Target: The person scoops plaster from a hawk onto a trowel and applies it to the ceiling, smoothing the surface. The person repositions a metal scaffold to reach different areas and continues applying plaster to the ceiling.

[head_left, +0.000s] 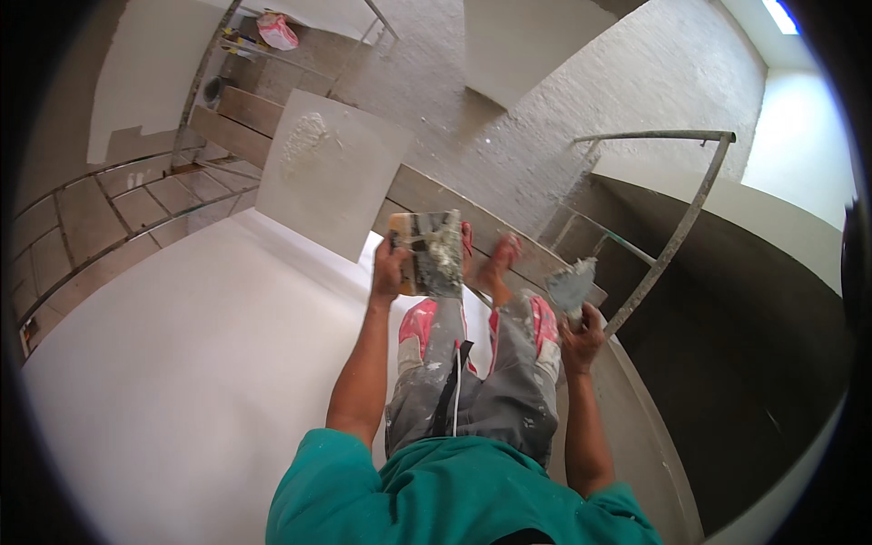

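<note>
My left hand (389, 272) is closed around a plastering trowel (420, 256), a rectangular tool with a wood-coloured edge and wet, pale plaster heaped along its right side. In my right hand (582, 341) I grip a putty knife (572, 286) by its handle, its blade pointing away from me and smeared with plaster. The two tools are held apart, on either side of my legs. Beyond the trowel, a large pale square board (350, 195) lies across the planks, bearing a lump of plaster (307, 136).
I stand on scaffold planks (436, 202). A metal scaffold rail (681, 232) rises at the right, with another frame (195, 86) at the far left. Below lie a tiled floor (86, 222) and a dark drop (727, 363). A red-and-white bag (276, 31) sits at the back.
</note>
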### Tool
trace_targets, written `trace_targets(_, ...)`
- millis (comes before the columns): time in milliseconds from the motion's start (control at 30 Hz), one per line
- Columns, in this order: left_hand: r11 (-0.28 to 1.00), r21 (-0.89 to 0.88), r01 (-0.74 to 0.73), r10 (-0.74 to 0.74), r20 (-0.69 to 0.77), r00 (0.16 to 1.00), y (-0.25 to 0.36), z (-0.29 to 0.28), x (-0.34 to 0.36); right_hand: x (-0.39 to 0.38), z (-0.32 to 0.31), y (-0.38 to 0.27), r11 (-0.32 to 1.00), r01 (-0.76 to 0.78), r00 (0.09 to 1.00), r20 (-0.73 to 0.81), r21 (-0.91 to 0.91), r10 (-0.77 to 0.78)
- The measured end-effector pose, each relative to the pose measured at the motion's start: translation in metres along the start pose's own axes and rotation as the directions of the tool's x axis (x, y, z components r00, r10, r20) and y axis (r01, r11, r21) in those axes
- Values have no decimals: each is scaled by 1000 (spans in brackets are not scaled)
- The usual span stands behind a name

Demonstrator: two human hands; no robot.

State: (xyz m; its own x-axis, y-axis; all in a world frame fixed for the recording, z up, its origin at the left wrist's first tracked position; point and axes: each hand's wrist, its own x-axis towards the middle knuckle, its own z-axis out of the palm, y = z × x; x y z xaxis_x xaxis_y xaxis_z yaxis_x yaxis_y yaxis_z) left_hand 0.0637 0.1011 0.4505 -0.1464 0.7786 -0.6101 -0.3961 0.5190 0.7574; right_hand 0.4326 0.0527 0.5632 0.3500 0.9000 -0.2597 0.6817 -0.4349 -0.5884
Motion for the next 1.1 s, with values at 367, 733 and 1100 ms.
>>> trace_targets(367, 988, -130, -77, 28, -343, 939, -29, -94, 9, 74, 103, -51, 932, 361, 884, 326, -24, -334)
trace_targets(733, 993, 117, -30, 102, -682, 724, -112, -193, 72, 100, 270, -37, 918, 391, 755, 590, -57, -285)
trace_targets(1100, 960, 277, 45, 191, -762, 619, -267, -291, 194, 123, 516, 6, 840, 514, 656, 710, -172, -256)
